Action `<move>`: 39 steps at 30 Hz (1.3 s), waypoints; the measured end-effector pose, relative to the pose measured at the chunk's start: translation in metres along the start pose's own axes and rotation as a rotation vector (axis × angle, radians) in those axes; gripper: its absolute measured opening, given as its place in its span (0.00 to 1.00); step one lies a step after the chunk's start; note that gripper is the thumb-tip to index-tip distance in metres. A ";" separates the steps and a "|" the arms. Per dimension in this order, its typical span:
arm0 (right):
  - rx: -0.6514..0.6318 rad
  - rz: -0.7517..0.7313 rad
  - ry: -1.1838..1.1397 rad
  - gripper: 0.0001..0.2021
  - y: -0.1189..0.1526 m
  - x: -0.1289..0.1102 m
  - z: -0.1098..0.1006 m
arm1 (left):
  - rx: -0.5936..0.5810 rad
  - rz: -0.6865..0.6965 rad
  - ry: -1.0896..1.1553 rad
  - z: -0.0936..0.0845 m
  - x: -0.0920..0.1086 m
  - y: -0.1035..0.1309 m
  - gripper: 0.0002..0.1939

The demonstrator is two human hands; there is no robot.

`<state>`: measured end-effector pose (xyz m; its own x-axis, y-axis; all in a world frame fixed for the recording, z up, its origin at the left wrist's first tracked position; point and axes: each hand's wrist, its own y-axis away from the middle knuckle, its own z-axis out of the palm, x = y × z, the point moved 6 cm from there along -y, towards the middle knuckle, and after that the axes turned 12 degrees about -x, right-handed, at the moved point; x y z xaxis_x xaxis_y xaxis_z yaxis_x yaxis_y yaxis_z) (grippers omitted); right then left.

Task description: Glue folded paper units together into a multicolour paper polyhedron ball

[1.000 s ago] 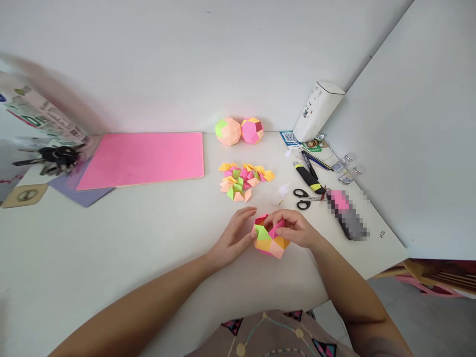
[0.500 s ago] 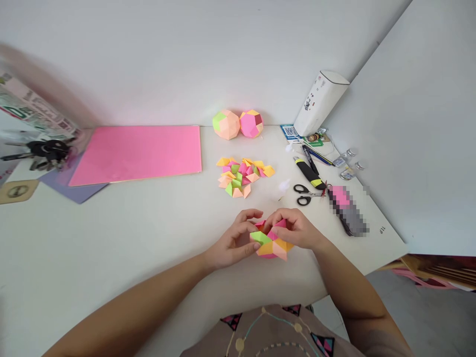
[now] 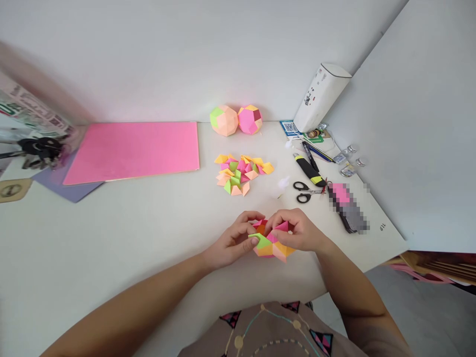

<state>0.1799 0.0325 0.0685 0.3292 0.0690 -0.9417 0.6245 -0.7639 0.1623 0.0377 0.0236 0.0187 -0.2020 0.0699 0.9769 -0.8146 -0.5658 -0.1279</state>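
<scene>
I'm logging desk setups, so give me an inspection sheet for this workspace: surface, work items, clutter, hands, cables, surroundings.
Surface: white tabletop, small dark markings near its right edge.
Work items: open-topped folded-paper form in both hands; loose folded pieces beyond it; two paper balls side by side near the wall.
Clutter: scissors, black-and-yellow tool and black pen on the right; pink sheet overlapping a purple sheet on the left.
Left hand: thumb on a green flap.
Right hand: thumb on a pink flap.
Cables: nothing seen that is clearly one.
Surroundings: pale wall behind, pale panel at right.
</scene>
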 end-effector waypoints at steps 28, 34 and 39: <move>-0.116 0.078 -0.167 0.06 0.000 0.002 0.008 | -0.080 -0.012 0.079 0.004 -0.001 -0.001 0.11; -0.167 0.157 -0.366 0.09 -0.001 0.010 0.012 | -0.104 -0.066 0.162 0.004 -0.003 -0.001 0.12; -0.204 0.159 -0.394 0.09 -0.002 0.011 0.014 | -0.108 -0.095 0.196 0.004 -0.003 -0.002 0.13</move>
<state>0.1723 0.0255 0.0537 0.1627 -0.3177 -0.9341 0.7277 -0.6007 0.3311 0.0419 0.0213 0.0166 -0.2144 0.2826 0.9350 -0.8862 -0.4589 -0.0645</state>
